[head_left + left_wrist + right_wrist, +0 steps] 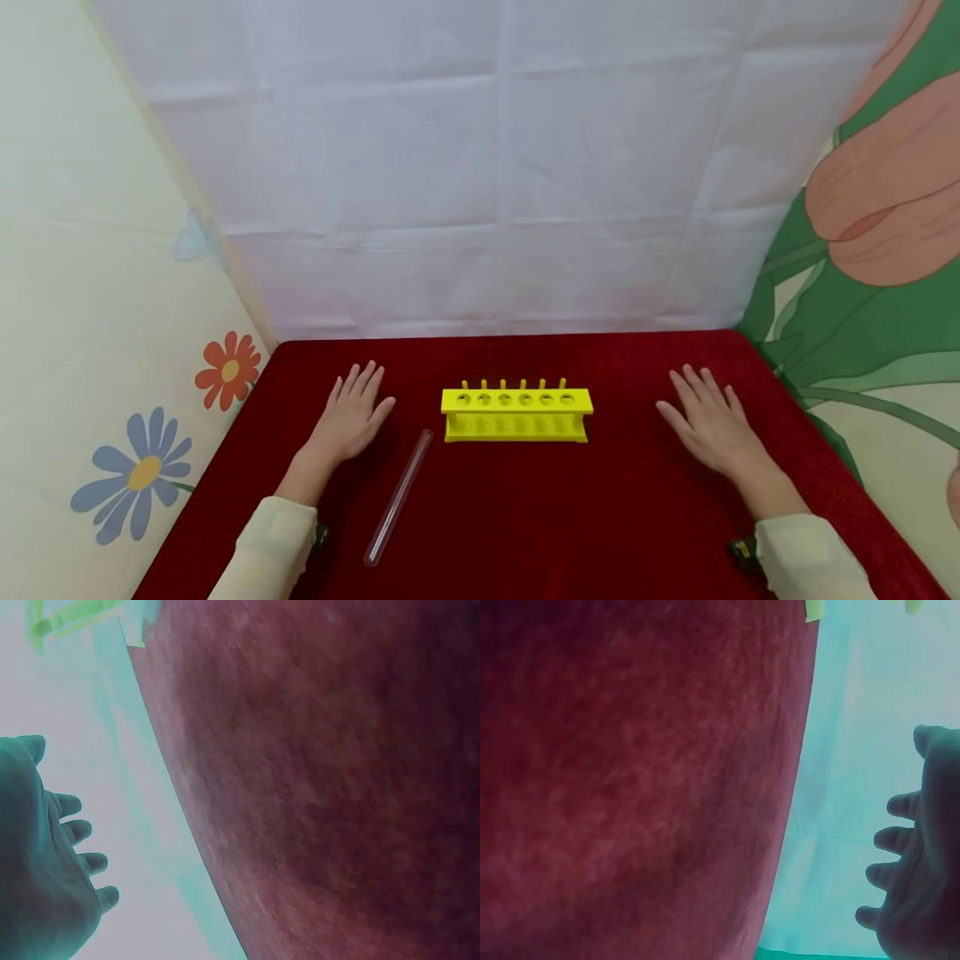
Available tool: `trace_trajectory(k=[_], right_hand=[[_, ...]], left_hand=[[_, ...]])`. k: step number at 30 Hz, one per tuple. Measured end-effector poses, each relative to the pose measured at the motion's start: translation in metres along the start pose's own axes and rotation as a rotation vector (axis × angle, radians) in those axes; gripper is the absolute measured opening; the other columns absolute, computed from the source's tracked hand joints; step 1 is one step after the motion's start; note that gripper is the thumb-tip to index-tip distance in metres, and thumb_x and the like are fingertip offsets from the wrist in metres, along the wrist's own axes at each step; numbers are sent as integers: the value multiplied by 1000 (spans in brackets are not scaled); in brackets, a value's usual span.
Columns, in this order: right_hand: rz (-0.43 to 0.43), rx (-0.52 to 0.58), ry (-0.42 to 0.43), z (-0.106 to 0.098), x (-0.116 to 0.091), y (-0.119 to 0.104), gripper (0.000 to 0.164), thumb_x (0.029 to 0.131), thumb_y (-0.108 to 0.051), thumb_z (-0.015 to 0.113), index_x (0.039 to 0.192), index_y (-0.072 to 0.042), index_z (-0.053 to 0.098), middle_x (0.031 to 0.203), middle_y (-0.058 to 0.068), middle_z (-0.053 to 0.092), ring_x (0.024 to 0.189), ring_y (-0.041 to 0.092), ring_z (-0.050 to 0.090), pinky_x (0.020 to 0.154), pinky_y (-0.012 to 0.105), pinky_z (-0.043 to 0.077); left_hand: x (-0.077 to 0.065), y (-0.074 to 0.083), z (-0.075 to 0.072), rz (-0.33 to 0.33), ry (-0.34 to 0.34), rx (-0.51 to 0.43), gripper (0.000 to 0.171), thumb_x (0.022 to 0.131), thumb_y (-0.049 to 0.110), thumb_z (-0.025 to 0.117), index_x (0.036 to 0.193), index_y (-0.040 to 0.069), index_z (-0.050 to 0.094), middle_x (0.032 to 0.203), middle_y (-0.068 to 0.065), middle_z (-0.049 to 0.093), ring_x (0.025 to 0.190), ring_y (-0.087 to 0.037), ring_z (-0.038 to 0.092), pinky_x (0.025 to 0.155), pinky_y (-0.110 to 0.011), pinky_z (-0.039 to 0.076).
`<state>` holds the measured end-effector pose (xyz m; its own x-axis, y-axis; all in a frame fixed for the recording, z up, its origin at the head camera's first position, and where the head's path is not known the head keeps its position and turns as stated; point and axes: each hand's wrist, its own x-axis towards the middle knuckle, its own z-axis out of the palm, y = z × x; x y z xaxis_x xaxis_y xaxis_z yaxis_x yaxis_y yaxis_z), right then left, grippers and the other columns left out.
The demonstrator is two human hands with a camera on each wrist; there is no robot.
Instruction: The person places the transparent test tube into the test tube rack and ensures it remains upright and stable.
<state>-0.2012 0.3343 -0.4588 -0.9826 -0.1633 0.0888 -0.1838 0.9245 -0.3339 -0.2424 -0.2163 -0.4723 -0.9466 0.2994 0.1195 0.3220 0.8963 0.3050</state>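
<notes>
A white backdrop (480, 167) is hanging behind a red, cloth-covered table (570, 517), which is supporting the objects in front of me. Near its middle, a yellow test-tube rack (516, 409) is standing upright on its base, presumably so that its row of holes is facing upward and is lying within reach of either side. My left hand (354, 417) and right hand (712, 429) are spreading palm down on opposite sides of it, released and grasping nothing; in each wrist view, backdrop is showing between hand and table, suggesting that I am holding both raised. A clear tube (399, 500) is lying on its side on the table, probably because nothing is propping it upright. It is slanting between my left hand and the rack, touching neither, its far end lying near the rack's left end, well apart from my right hand.
</notes>
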Motion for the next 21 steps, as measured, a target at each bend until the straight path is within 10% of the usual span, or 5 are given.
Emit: trace_trajectory(k=[21], right_hand=[[-115,-7,102,-3,0,-33,60,109,-33,41,150,10,36,155,34,32,146,49,25,118,65,14]], left_hand=[[-10,20,-9,-21,-72,-144,64,109,42,39,156,0,32,162,-21,30,150,-43,25,121,-59,21]])
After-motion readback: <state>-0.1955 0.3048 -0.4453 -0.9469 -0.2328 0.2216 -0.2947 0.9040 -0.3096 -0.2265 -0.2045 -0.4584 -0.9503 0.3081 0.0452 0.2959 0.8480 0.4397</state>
